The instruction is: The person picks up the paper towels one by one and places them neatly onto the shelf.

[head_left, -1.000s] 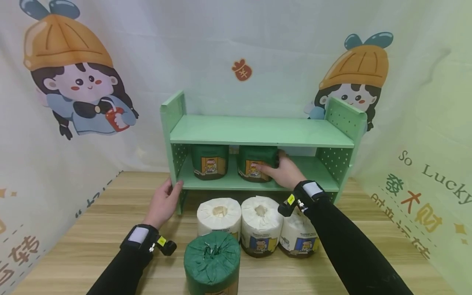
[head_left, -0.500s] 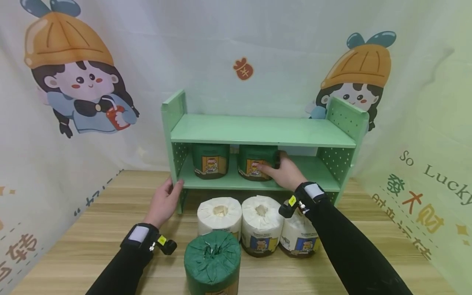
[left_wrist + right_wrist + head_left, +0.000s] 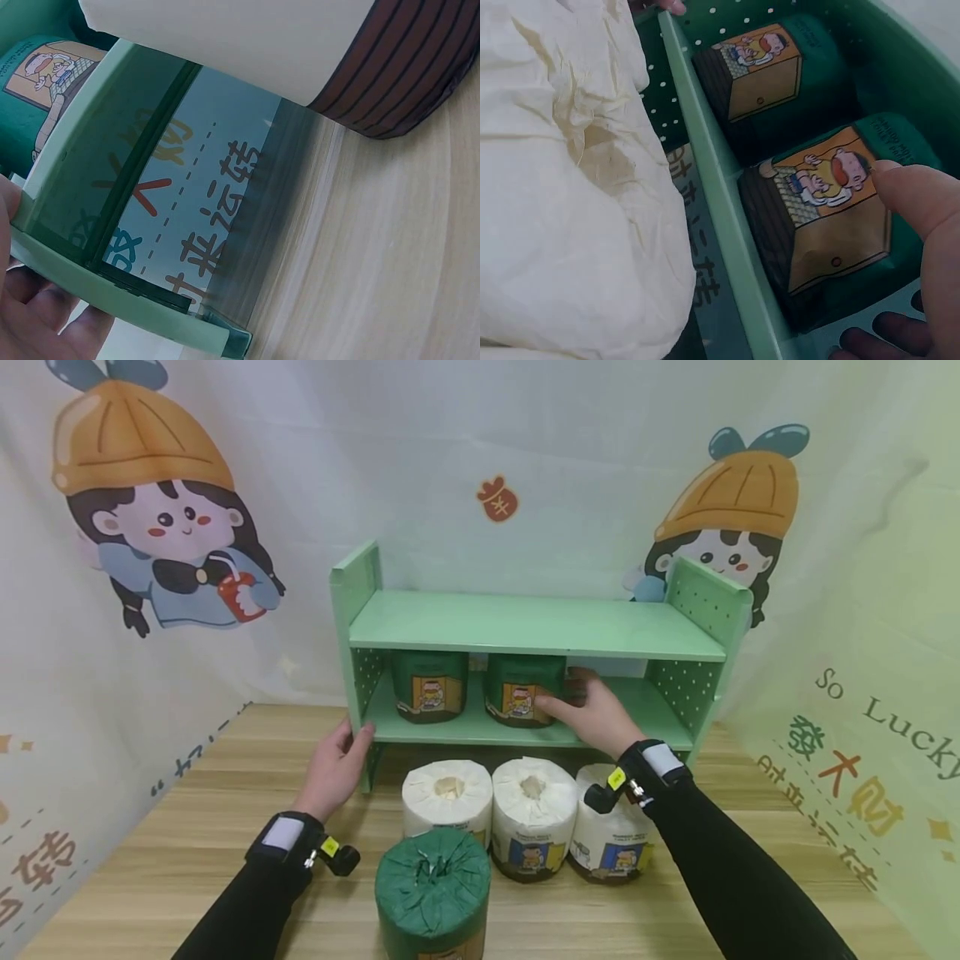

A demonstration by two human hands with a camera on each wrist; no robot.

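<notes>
A light green two-tier shelf (image 3: pixel 532 622) stands at the back of the table. My left hand (image 3: pixel 333 768) grips its left side panel (image 3: pixel 150 319), thumb in front and fingers around the outside. Two green-wrapped toilet paper rolls sit upright on the lower tier: a left one (image 3: pixel 429 681) and a middle one (image 3: pixel 517 672). At the middle roll's right side is my right hand (image 3: pixel 596 718). Its thumb (image 3: pixel 907 187) lies at the roll's printed front, while the other fingers stand apart from the roll.
In front of the shelf, three white-wrapped toilet paper rolls stand in a row: left (image 3: pixel 447 797), middle (image 3: pixel 532 814) and right (image 3: pixel 611 843). Nearer to me, another green-wrapped roll (image 3: pixel 432 885) stands on the wooden table (image 3: pixel 225 860). A printed cloth (image 3: pixel 435 435) hangs behind.
My right hand has loosened from the middle green roll and shifted slightly right, its fingers now off the roll's side. The left hand stays on the side panel.
</notes>
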